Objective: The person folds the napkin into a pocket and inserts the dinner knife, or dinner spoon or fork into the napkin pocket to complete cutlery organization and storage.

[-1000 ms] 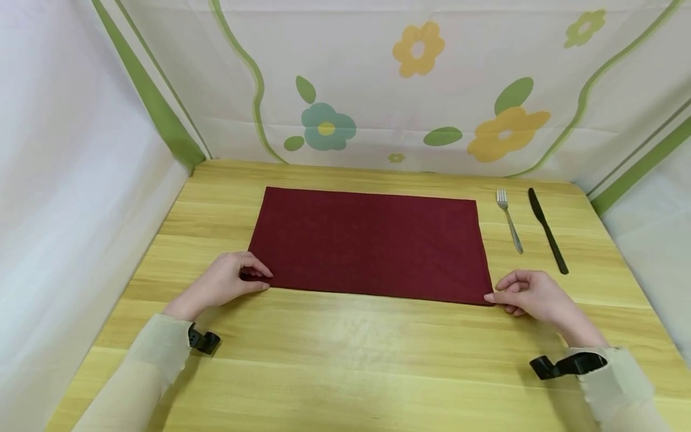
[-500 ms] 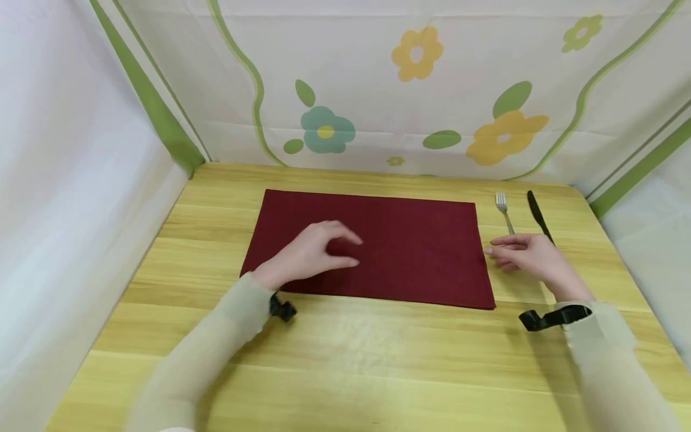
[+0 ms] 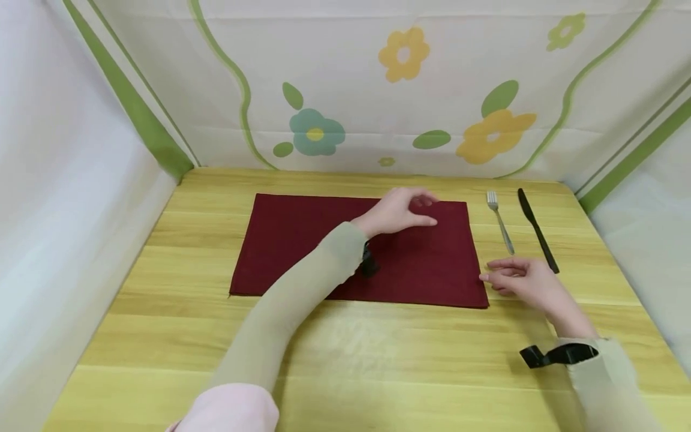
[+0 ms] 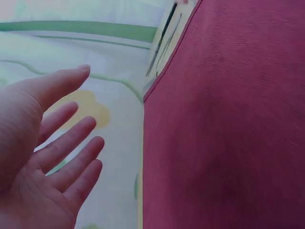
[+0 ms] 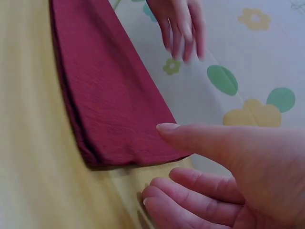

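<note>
left hand [image 3: 402,211] open above cloth [image 3: 302,252], right hand [image 3: 520,282] relaxed beside

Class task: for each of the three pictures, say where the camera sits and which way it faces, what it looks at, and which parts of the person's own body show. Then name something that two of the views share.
Head: worn on the head, facing forward and down at the wooden table, the dark red cloth, fork and knife; both sleeved arms and hands show.
Left wrist: looks past the open left hand at the cloth.
Right wrist: looks past the right hand along the cloth's edge; the left hand shows beyond.
Shared: all three views show the cloth.
</note>
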Tool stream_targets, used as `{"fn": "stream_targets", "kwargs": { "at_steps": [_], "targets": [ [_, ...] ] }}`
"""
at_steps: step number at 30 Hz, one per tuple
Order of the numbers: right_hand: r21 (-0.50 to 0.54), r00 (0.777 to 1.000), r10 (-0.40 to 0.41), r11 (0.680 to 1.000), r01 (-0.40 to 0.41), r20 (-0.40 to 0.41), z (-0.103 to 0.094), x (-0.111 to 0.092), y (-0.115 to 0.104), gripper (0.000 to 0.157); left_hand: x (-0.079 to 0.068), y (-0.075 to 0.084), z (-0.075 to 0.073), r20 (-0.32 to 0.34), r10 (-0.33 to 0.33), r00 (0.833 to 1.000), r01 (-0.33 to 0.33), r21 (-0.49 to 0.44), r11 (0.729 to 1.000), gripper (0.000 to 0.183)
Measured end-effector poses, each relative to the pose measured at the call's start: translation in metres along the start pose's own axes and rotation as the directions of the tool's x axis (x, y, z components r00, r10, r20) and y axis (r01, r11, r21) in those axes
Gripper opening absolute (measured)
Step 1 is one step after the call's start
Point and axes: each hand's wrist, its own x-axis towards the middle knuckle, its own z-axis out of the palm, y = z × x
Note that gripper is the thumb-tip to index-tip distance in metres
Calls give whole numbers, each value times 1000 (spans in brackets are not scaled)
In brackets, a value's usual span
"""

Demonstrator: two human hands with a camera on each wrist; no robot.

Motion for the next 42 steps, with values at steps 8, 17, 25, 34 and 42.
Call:
{"fn": "stream_targets", "kwargs": {
  "at_steps": [8,17,25,34,42],
  "targets": [
    [-49,996,48,997,-51,-72,15,-27,5,60,41,4,24,-121,-88,989,68,-160,985,51],
    [-79,993,65,994,-73,-95,24,-36,8,49,67,-3,54,-148,-172,974,154,-129,980,53],
    [-81,991,99,991,-107,-95,31,-37,5,39,78,1,68,-73,-236,969,243,96,965,64],
    [-63,991,98,993,-104,-94,34,-33,6,37,80,1,78,-21,-250,968,241,353,904,67],
    [-40,990,103,993,-108,-96,32,-33,8,37,81,7,74,-91,-153,984,170,231,958,39]
  ]
}}
